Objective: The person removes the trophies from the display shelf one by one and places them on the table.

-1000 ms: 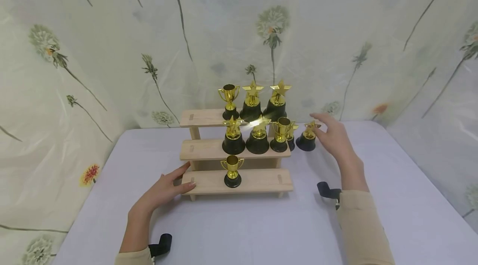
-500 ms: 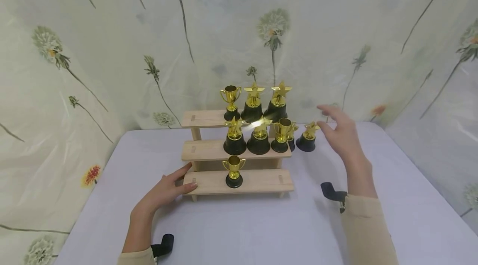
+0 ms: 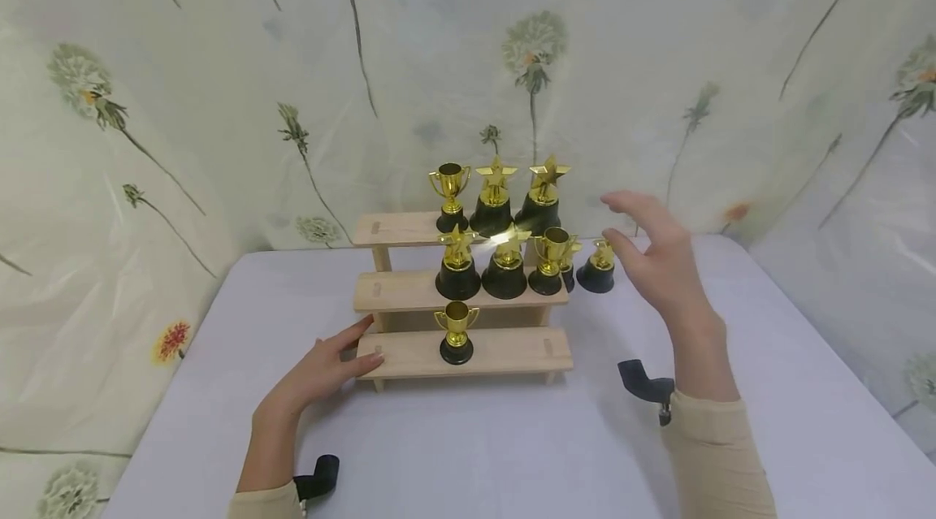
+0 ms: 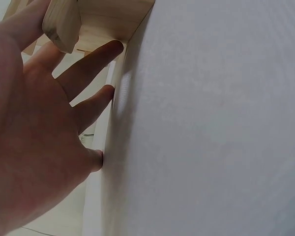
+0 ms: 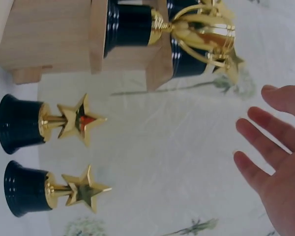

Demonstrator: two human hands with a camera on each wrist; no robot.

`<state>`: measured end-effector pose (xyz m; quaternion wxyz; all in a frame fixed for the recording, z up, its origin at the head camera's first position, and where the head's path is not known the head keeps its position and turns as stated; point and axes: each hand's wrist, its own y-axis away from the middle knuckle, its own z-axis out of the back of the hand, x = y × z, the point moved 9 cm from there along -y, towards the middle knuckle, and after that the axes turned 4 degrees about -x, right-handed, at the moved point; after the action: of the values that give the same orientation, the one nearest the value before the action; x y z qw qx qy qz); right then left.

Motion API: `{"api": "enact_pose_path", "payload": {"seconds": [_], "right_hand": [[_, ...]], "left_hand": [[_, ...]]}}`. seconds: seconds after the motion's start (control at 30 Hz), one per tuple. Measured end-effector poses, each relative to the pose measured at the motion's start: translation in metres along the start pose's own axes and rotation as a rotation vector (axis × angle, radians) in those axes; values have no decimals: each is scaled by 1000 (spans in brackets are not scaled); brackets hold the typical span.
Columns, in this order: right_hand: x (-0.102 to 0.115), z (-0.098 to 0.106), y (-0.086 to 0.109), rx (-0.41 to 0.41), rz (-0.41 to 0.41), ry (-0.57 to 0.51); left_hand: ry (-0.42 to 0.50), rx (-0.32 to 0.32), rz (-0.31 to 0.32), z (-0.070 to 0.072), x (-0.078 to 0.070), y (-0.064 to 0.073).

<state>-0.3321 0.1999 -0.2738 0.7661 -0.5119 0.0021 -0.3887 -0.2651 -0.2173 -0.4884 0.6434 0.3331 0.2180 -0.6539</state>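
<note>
A three-tier wooden display shelf (image 3: 504, 352) stands on the white table. My left hand (image 3: 320, 373) holds the left end of its bottom step, thumb on top; in the left wrist view the other fingers spread beside the plank. My right hand (image 3: 661, 259) hovers with parted fingers, touching nothing, above and right of a gold star trophy (image 3: 596, 275) with a black base. That trophy stands upright on the table right of the shelf. A second star trophy (image 5: 27, 123) stands beside it, partly hidden in the head view behind the middle step's cup trophy (image 3: 548, 263).
The top step carries a cup trophy (image 3: 451, 198) and two star trophies (image 3: 541, 210). On the middle step, two more star trophies (image 3: 457, 275) stand left of the cup. The bottom step bears one small cup trophy (image 3: 457, 344). A flower-patterned curtain (image 3: 439, 56) hangs behind.
My right hand has left the star trophy beside the shelf and risen, its fingers parting. That trophy stays upright on the table. My left hand keeps its place on the bottom step.
</note>
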Motion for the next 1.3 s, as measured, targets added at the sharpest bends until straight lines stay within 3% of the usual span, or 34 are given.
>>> {"api": "enact_pose_path", "payload": {"seconds": [0.4,0.73,1.0,1.23,1.3], "right_hand": [[52,-16,-1,88,91,-182],[91,-41,6,196,197,-234],[99,-65,14,319,199,-262],[104,-94,26,410,207,-329],[104,-104,32,458,177,-342]], "left_hand": [[30,17,41,2,2,5],[29,11,38,5,2,9],[64,5,6,0,-5,7],[17,2,-6,-1,-1,2],[12,6,-6,1,-1,2]]}}
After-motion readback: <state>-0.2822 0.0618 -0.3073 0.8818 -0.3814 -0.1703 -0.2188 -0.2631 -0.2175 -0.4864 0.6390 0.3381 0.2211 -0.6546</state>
